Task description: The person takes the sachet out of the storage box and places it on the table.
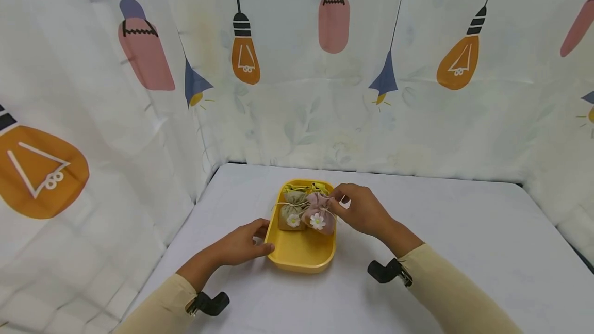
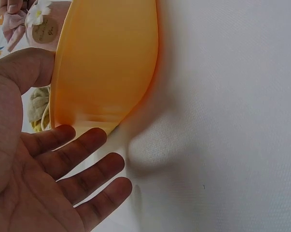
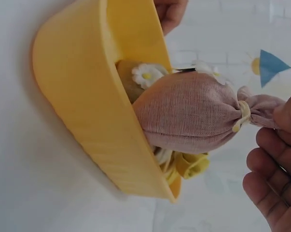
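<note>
A yellow plastic basket (image 1: 301, 251) without visible handles stands on the table. My left hand (image 1: 243, 244) holds its near left side, the thumb (image 2: 34, 67) hooked over the rim and the other fingers spread along the outside. My right hand (image 1: 364, 210) pinches the gathered neck of a pink drawstring pouch (image 3: 193, 113), which is tilted at the basket's right rim. The pouch bears a white flower and a round tag. Beside it in the basket lies a beige-green pouch (image 1: 291, 210), also with a white flower. Something yellow (image 3: 192, 166) lies behind the two pouches.
A white cloth covers the table (image 1: 441, 241). Fabric curtains printed with hanging lamps (image 1: 334, 19) rise behind it and on the left. Each wrist wears a black camera mount (image 1: 211, 304).
</note>
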Demonstrator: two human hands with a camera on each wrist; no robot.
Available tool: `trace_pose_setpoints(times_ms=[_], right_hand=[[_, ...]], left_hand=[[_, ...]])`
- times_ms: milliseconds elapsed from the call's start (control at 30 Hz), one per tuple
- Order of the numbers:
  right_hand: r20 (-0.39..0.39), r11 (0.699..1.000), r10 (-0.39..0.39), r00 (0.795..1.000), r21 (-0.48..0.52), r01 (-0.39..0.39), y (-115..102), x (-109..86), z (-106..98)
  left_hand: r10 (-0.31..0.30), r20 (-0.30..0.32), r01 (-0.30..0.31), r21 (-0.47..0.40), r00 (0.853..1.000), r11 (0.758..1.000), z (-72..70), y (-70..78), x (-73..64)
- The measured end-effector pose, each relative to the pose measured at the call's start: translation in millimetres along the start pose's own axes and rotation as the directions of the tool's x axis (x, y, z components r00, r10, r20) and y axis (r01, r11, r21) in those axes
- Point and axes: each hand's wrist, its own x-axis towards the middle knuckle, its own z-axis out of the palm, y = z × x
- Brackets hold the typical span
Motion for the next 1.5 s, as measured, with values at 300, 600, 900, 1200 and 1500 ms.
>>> trace_pose_setpoints(times_ms=[300,600,900,1200,1500], right_hand=[[-0.071,1.0,-0.003,0.997,0.004,0.004,1.0,-0.7,-16.4],[-0.099,0.999,0.026,0.995,-0.038,-0.029,14.0,-10.7,-36.3],[-0.122,0.996,0.078,0.989,-0.04,-0.084,27.3,-23.8,-54.1],[-0.136,0.993,0.102,0.985,-0.041,-0.109,36.9,-33.3,-73.5],[-0.164,0.99,0.11,0.98,-0.069,-0.122,45.6,-41.7,-88.4]], left_hand=[[0.022,0.006,-0.022,0.003,1.0,1.0,-1.2,-1.2,-2.6],[0.012,0.004,-0.012,-0.004,1.0,1.0,0.7,0.5,-3.2],[-0.01,0.0,0.01,0.001,1.0,1.0,1.9,0.9,-2.1],[-0.011,-0.01,0.011,0.004,1.0,1.0,1.2,1.7,-3.2],[-0.009,-0.006,0.009,0.009,1.0,1.0,0.1,1.5,-2.1]])
